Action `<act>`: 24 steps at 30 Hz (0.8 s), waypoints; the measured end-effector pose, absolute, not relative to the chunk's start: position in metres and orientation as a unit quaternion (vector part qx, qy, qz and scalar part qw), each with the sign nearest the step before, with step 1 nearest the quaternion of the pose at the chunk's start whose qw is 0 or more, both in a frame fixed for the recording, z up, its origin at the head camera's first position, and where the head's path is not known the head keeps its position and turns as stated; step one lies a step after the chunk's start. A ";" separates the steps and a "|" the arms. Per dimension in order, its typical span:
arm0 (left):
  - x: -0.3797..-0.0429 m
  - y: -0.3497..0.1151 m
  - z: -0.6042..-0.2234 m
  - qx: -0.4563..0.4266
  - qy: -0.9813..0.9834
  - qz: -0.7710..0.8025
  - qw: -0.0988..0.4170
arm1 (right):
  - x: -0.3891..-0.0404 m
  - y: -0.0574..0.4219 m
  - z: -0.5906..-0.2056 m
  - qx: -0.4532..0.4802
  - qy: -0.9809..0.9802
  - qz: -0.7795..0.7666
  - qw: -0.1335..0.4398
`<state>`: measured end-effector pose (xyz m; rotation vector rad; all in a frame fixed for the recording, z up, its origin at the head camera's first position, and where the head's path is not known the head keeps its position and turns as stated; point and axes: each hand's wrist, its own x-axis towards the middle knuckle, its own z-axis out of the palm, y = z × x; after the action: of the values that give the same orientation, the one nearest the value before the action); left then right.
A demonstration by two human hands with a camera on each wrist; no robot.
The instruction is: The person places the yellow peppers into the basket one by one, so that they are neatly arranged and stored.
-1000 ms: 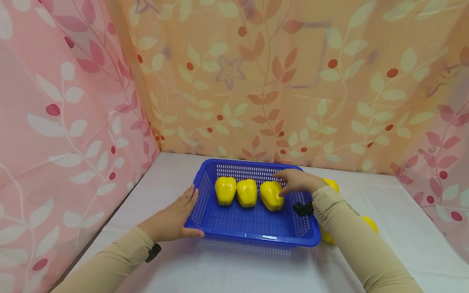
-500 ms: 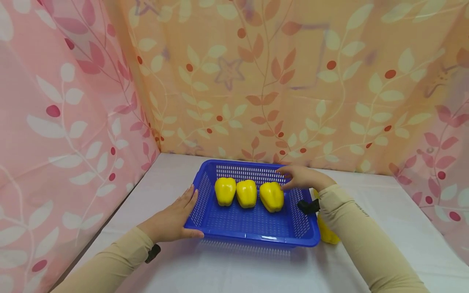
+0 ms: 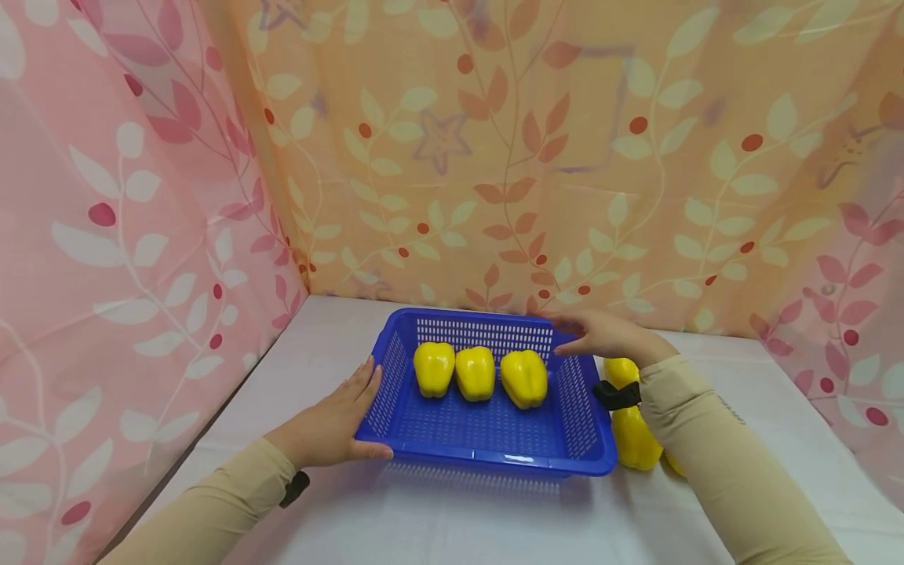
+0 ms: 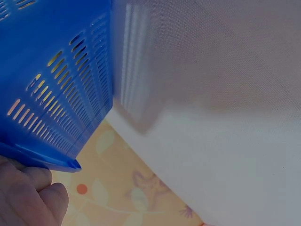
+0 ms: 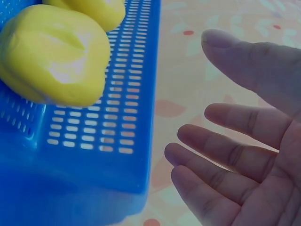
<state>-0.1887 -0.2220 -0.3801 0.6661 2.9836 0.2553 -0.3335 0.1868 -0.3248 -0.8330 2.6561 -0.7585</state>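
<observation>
Three yellow bell peppers stand in a row inside a blue plastic basket with slotted walls. My left hand rests on the basket's left rim, fingers fairly straight and thumb laid along the front corner. Seen from the left wrist, the fingers lie right at the rim. Over the back right corner hovers my right hand, holding nothing. In the right wrist view its fingers are spread loosely beside the basket wall, the thumb apart from them.
Several more yellow peppers lie on the white tabletop just right of the basket, one partly behind the right sleeve. Patterned cloth hangs at the back and both sides.
My right hand has drawn back to the right, away from the rightmost pepper in the basket. The left hand and basket stay in place. More of the peppers outside now show.
</observation>
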 end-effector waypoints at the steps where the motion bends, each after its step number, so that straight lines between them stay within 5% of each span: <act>1: -0.189 -0.222 -0.380 0.217 0.972 0.082 0.037 | -0.333 0.189 -0.324 -0.290 0.914 -0.256 0.121; 24: -0.190 -0.223 -0.382 0.217 0.972 0.079 0.033 | -0.314 0.250 -0.322 -0.299 0.914 -0.268 0.062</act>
<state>-0.1899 -0.2231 -0.3821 0.6682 2.9922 0.2419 -0.3142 0.2498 -0.3223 -0.9035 2.7632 -0.8090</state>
